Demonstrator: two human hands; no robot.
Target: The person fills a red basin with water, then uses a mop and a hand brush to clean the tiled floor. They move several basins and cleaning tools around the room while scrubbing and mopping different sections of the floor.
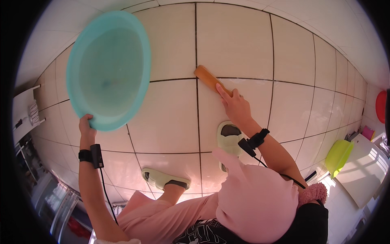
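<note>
A large light-blue plastic basin (pixel 111 91) is at the upper left, tilted or seen partly from above. My left hand (pixel 87 123) grips its near rim, thumb over the edge. What the basin holds, if anything, cannot be made out. My right hand (pixel 237 105) is closed around one end of a flat wooden block or brush back (pixel 210 77), the index finger stretched along its top. Its other end points up and left, over the floor tiles. The underside of this wooden tool is hidden.
Pale floor tiles (pixel 170 116) with dark joints spread around my green slippers (pixel 166 180). A white wall borders the far side. At the right are a yellow-green plastic basin (pixel 338 158), a pale panel (pixel 361 170) and a red round object (pixel 381 106). A white rack (pixel 24 113) is at the left.
</note>
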